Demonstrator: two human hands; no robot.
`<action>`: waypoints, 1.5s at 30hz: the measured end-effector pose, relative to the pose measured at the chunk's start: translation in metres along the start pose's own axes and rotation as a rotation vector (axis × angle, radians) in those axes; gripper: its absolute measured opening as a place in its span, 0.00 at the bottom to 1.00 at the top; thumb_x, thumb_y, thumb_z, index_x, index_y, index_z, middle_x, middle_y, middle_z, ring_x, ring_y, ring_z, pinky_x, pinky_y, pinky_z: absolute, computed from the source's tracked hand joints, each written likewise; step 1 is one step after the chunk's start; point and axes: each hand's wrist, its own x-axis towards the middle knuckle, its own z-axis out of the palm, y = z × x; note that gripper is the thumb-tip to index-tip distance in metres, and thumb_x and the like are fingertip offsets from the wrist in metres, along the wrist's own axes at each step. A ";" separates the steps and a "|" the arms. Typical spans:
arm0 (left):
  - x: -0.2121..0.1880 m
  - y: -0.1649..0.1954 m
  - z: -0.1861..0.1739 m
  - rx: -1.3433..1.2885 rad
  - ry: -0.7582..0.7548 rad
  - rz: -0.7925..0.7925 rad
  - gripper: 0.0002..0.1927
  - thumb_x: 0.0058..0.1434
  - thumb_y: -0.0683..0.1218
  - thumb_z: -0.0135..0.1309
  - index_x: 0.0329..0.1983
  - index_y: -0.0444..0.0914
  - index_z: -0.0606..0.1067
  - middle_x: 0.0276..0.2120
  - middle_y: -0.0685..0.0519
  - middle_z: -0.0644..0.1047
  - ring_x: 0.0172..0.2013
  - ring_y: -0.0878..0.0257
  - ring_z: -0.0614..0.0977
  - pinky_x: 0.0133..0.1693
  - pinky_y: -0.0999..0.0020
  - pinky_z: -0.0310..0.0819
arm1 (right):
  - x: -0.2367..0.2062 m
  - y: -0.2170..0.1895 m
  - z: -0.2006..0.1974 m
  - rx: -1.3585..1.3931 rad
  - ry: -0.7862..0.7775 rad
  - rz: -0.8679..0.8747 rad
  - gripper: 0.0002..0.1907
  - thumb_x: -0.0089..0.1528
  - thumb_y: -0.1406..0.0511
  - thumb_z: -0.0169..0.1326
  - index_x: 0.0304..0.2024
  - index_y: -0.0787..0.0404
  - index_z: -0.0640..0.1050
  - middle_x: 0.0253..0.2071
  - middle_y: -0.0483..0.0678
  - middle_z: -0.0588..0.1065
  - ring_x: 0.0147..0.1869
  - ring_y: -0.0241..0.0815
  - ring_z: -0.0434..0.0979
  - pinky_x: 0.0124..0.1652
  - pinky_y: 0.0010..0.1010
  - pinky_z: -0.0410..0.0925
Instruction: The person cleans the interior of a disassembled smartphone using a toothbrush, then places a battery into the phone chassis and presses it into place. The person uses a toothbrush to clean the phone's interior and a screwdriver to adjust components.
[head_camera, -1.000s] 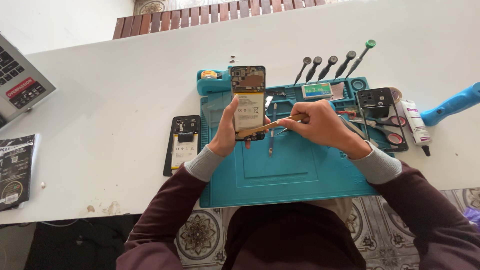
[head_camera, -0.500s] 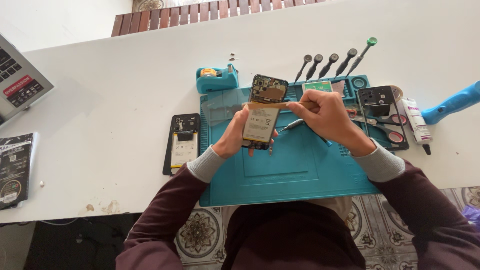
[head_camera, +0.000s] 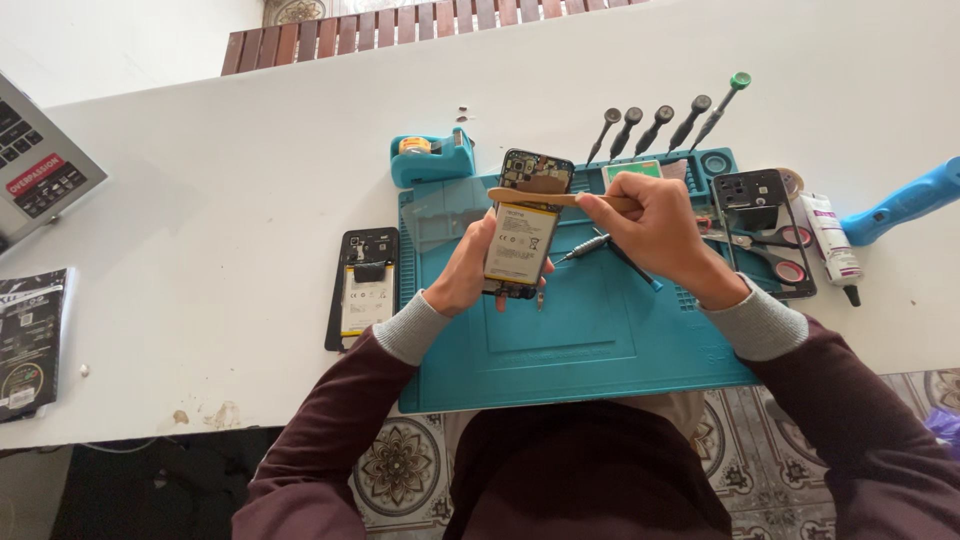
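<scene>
A: Nearest the camera?
B: Dark maroon sleeves with grey cuffs, reaching out over the teal repair mat (head_camera: 560, 350).

A: And the left hand (head_camera: 462, 280)?
B: Wrapped round the left edge and lower end of an opened phone (head_camera: 525, 225), back cover off, battery facing up. Held clear of the mat, top end tilted away. Firmly gripped.

A: The right hand (head_camera: 655, 225)?
B: Just right of the phone, fingers pinched shut on a tan prying stick (head_camera: 545, 197). Laid level across the phone's upper part, above the battery, tip reaching past the left edge. Touching the phone or just over it: cannot tell.

A: Under the hands?
B: A screwdriver (head_camera: 583, 248) and a blue-tipped tool (head_camera: 638, 270), lying on the mat.

A: Off to the sides?
B: Left of the mat, a second opened phone (head_camera: 362, 288) flat on the white table (head_camera: 230, 170). Right, a black phone frame (head_camera: 760, 215) over red-handled scissors (head_camera: 780, 240), a white tube (head_camera: 832, 240), a blue handle (head_camera: 900, 205).

A: Farther back?
B: Teal tape dispenser (head_camera: 430, 157), then a row of screwdrivers (head_camera: 665, 122) beyond the mat's far edge.
</scene>
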 end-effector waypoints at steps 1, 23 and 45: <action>0.000 -0.001 0.000 -0.001 0.001 0.003 0.44 0.67 0.76 0.26 0.63 0.35 0.63 0.39 0.41 0.82 0.37 0.55 0.88 0.19 0.71 0.81 | 0.001 0.001 0.000 -0.007 0.011 0.005 0.19 0.66 0.61 0.61 0.23 0.64 0.74 0.15 0.37 0.62 0.19 0.24 0.54 0.20 0.23 0.47; -0.001 0.010 0.006 0.005 0.022 -0.021 0.47 0.66 0.77 0.25 0.65 0.34 0.63 0.39 0.41 0.82 0.35 0.56 0.87 0.17 0.72 0.79 | -0.002 -0.004 -0.005 -0.001 -0.010 -0.018 0.22 0.65 0.62 0.62 0.19 0.62 0.71 0.14 0.36 0.60 0.19 0.24 0.53 0.20 0.24 0.46; -0.002 0.004 0.004 0.010 0.026 -0.014 0.45 0.66 0.76 0.26 0.64 0.35 0.64 0.39 0.40 0.82 0.35 0.55 0.88 0.17 0.71 0.80 | -0.003 0.006 -0.004 0.018 0.135 0.043 0.26 0.69 0.56 0.60 0.20 0.58 0.67 0.16 0.35 0.59 0.21 0.24 0.53 0.20 0.22 0.47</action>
